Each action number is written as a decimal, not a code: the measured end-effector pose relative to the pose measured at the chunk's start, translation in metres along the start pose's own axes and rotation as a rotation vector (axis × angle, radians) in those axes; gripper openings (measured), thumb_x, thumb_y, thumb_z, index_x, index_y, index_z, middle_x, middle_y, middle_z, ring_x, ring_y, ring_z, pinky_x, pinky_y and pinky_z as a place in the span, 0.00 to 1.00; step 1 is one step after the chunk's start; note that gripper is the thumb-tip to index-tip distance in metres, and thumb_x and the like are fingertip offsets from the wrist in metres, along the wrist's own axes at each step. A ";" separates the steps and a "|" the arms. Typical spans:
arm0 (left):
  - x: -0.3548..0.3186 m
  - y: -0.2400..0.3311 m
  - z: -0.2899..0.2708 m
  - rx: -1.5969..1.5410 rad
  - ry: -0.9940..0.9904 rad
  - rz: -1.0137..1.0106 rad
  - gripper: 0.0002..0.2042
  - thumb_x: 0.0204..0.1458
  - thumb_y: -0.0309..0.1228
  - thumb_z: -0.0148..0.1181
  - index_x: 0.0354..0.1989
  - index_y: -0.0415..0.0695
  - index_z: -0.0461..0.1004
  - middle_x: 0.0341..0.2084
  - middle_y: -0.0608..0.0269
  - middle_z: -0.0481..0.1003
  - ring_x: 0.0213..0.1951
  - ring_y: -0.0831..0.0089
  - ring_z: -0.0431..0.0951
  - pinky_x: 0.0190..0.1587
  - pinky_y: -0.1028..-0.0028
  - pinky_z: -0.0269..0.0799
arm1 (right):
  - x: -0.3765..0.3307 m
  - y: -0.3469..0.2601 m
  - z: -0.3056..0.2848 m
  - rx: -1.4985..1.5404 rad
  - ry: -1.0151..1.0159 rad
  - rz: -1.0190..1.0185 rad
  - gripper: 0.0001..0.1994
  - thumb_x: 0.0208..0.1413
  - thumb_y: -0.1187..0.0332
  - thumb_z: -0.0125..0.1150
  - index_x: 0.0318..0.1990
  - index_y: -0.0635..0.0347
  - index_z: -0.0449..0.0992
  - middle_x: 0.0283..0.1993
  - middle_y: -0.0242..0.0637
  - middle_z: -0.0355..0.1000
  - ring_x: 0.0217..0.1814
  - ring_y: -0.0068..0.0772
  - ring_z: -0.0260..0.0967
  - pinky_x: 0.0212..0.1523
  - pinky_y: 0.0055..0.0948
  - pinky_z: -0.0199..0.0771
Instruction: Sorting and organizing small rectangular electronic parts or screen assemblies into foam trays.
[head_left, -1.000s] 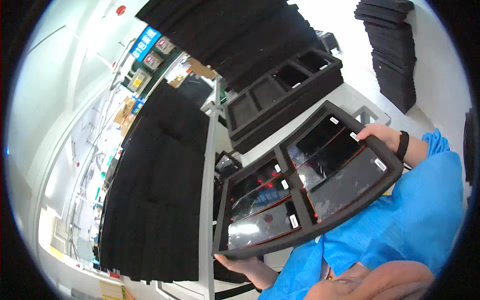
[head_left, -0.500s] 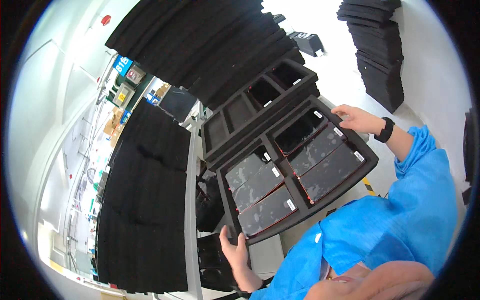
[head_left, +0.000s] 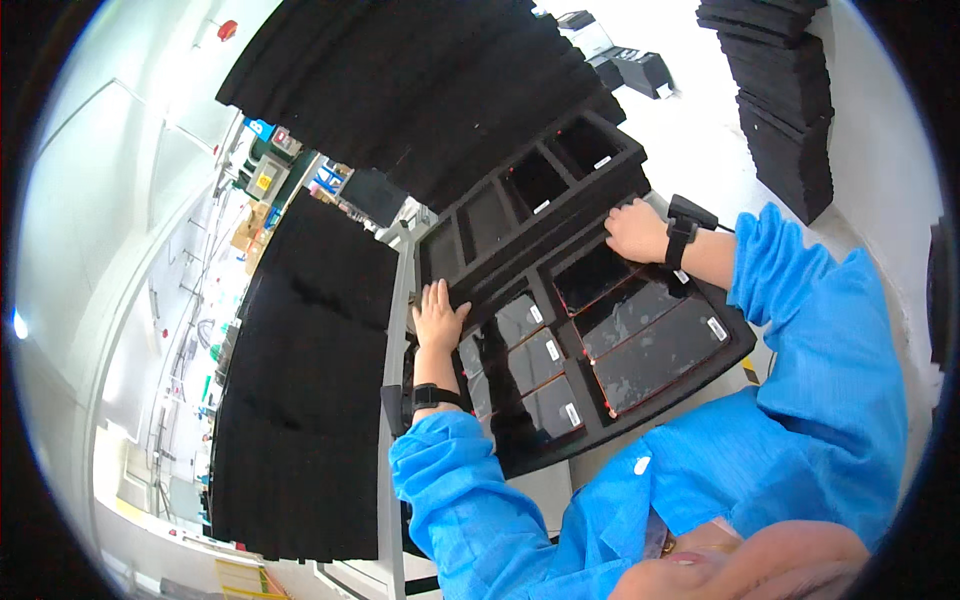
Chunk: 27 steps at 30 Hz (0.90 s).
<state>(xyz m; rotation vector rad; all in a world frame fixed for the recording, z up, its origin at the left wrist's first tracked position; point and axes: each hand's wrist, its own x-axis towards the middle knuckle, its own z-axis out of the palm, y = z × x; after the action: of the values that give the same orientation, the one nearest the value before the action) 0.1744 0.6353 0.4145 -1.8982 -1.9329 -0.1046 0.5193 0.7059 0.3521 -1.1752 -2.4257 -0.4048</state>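
Near tray [head_left: 573, 348], seen from the head camera, lies at a slant in front of the person, just before the far tray [head_left: 560, 215]. A divider splits it in two, with three dark panels [head_left: 655, 360] side by side in each half, most showing a white label at one end. The left hand [head_left: 437, 318] is spread flat, fingers straight and grasping nothing, over the left end of the seam between the trays. The right hand [head_left: 637, 232] has bent fingers at the right part of that seam; whether it grips an edge I cannot tell. Panels also sit in the far tray's two right-hand compartments. Both wrists wear black bands [head_left: 680, 235] below blue sleeves [head_left: 810, 290]. Black stacks [head_left: 300, 390] stand behind the trays, to their left and farther right.
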 end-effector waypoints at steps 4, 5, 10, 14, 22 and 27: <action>0.011 0.001 0.015 -0.010 0.092 -0.019 0.25 0.40 0.44 0.55 0.45 0.43 0.60 0.42 0.58 0.63 0.50 0.62 0.59 0.51 0.55 0.51 | -0.006 0.007 -0.005 -0.019 -0.045 0.023 0.14 0.47 0.59 0.45 0.29 0.59 0.73 0.31 0.36 0.68 0.33 0.34 0.66 0.39 0.38 0.56; 0.013 -0.001 0.014 0.063 0.155 0.023 0.23 0.39 0.44 0.56 0.40 0.43 0.62 0.37 0.58 0.65 0.46 0.62 0.62 0.50 0.56 0.52 | -0.007 0.006 -0.004 -0.016 -0.049 0.035 0.14 0.47 0.59 0.45 0.29 0.59 0.73 0.31 0.36 0.68 0.33 0.34 0.66 0.39 0.38 0.56; 0.003 -0.028 0.022 0.165 0.221 0.041 0.19 0.39 0.44 0.56 0.34 0.42 0.64 0.32 0.57 0.64 0.40 0.60 0.63 0.45 0.62 0.53 | -0.006 0.004 -0.005 -0.076 -0.068 0.030 0.14 0.47 0.58 0.45 0.30 0.59 0.73 0.31 0.37 0.67 0.35 0.34 0.65 0.38 0.36 0.55; -0.001 -0.008 0.008 0.183 0.128 -0.083 0.27 0.36 0.43 0.59 0.44 0.41 0.59 0.38 0.56 0.62 0.44 0.60 0.60 0.46 0.59 0.53 | -0.007 0.009 0.000 -0.012 0.022 0.096 0.17 0.45 0.54 0.48 0.28 0.59 0.73 0.30 0.38 0.68 0.34 0.35 0.65 0.38 0.35 0.55; -0.036 0.091 -0.001 -0.330 -0.333 0.189 0.35 0.44 0.52 0.48 0.53 0.38 0.52 0.51 0.47 0.53 0.54 0.56 0.53 0.53 0.60 0.50 | 0.025 0.044 -0.049 0.627 -0.564 -0.059 0.19 0.39 0.54 0.58 0.17 0.65 0.69 0.13 0.38 0.64 0.17 0.31 0.62 0.18 0.29 0.58; -0.044 0.085 0.018 -0.350 -0.170 0.200 0.37 0.43 0.55 0.47 0.53 0.37 0.52 0.51 0.48 0.54 0.54 0.56 0.53 0.54 0.58 0.47 | 0.072 0.025 -0.109 0.686 -0.325 -0.154 0.16 0.40 0.59 0.59 0.17 0.64 0.70 0.12 0.33 0.61 0.15 0.19 0.56 0.17 0.24 0.56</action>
<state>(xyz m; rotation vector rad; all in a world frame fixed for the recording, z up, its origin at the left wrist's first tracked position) 0.2514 0.6055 0.3619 -2.3882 -1.9169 -0.2429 0.5251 0.7231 0.4841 -0.7878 -2.5929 0.5868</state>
